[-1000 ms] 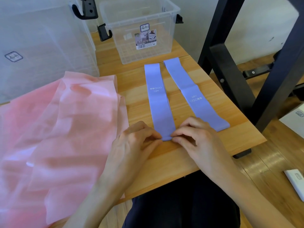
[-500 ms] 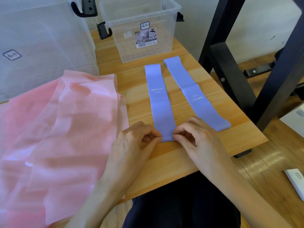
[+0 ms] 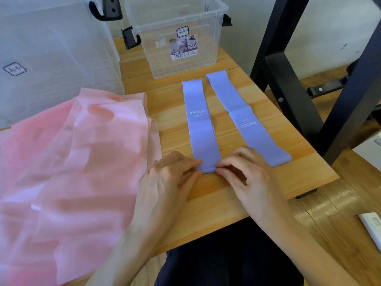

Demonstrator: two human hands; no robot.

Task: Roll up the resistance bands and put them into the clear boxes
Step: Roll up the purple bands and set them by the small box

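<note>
Two lilac resistance bands lie flat on the wooden table [image 3: 206, 203]. The left band [image 3: 198, 124] runs away from me; its near end is curled into a small first turn. My left hand [image 3: 171, 178] pinches that end's left corner, and my right hand [image 3: 245, 172] pinches its right corner. The right band [image 3: 247, 122] lies untouched beside it, slanted, just past my right hand. A small clear box [image 3: 179, 38] stands open behind the bands. A large clear box [image 3: 53, 58] stands at the back left.
A wide pink resistance band [image 3: 72, 172] lies crumpled over the table's left half, against my left wrist. Black frame legs [image 3: 288, 83] rise at the table's right edge. A white object [image 3: 371, 228] lies on the floor at right.
My fingers have turned the near end of the left band over into a small roll. Both hands stay at that end.
</note>
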